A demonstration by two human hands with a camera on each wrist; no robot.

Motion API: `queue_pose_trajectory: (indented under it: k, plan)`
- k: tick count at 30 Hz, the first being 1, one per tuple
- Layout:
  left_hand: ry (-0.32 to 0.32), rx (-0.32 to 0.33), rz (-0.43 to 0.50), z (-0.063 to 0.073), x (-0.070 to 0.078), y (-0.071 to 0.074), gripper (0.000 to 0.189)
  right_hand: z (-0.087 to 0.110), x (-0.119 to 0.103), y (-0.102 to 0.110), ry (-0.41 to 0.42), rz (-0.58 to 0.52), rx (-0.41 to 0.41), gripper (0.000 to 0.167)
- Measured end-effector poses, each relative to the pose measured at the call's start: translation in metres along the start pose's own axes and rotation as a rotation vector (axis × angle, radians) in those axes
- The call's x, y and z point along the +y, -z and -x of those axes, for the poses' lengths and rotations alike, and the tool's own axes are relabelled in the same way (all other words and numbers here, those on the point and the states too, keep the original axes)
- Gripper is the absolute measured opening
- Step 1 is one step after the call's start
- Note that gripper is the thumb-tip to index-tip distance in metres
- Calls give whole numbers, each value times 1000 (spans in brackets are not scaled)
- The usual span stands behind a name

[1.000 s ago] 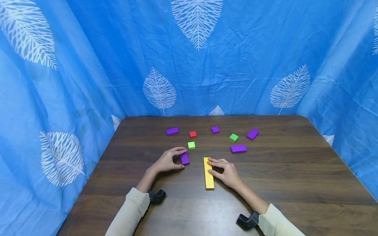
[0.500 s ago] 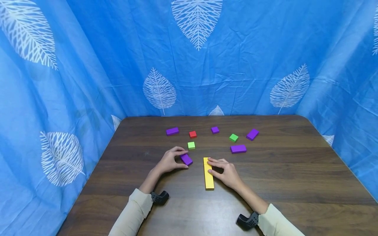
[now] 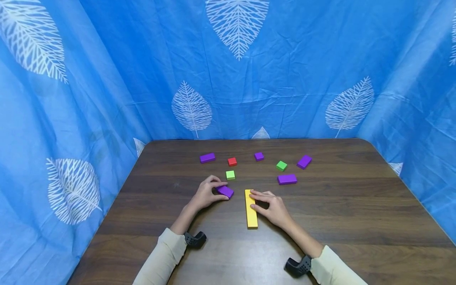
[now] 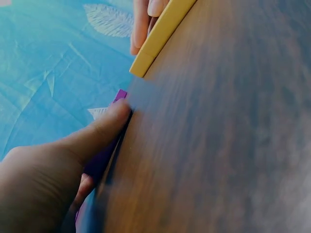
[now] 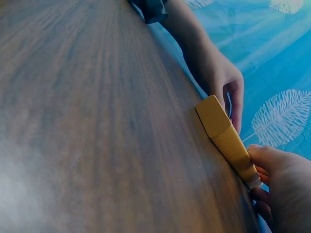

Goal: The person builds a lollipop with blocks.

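My left hand (image 3: pixel 205 194) pinches a purple block (image 3: pixel 226 191) between thumb and fingers, left of the table's middle. In the left wrist view the thumb covers much of this purple block (image 4: pixel 99 162). Just right of it lies a long yellow bar (image 3: pixel 251 213), with a seam near its far end. My right hand (image 3: pixel 275 209) rests thumb and fingertips on the bar's right side, towards that far end; dark table shows through the gap between thumb and index finger. From the right wrist, the thumb touches the yellow bar (image 5: pixel 231 145) with the other fingers near its end.
Further back lie a light green block (image 3: pixel 230 175), a red block (image 3: pixel 232 161), a small purple block (image 3: pixel 259 156) and a green block (image 3: pixel 282 166). Longer purple blocks lie at back left (image 3: pixel 207 158) and on the right (image 3: pixel 287 179). A blue leaf-patterned curtain (image 3: pixel 285 79) hangs behind the wooden table (image 3: pixel 338 221).
My left hand has moved slightly right with the purple block, which has turned from nearly lengthwise to slanted and is closer to the yellow bar. The right hand and bar stay put.
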State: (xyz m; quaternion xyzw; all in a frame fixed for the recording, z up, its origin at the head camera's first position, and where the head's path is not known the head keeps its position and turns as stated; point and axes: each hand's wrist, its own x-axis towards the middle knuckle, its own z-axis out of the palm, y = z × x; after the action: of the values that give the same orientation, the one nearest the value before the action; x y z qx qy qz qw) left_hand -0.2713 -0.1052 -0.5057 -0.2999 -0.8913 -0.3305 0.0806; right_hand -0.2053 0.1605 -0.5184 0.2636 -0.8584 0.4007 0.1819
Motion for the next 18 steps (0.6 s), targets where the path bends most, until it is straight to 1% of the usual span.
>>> queue_pose_trajectory:
  k: [3, 7, 14, 18]
  plan:
    - [-9, 22, 9, 0, 0, 0, 43, 0, 0, 0, 1, 0, -4, 34]
    - [-19, 42, 17, 0, -1, -2, 41, 0, 1, 0, -1, 2, -6, 34]
    - [0, 65, 39, 0, -1, -4, 39, -1, 1, 1, -25, -7, -17, 34]
    - [-31, 70, 89, 2, -3, -3, 39, -1, 1, 1, -35, -11, -24, 34]
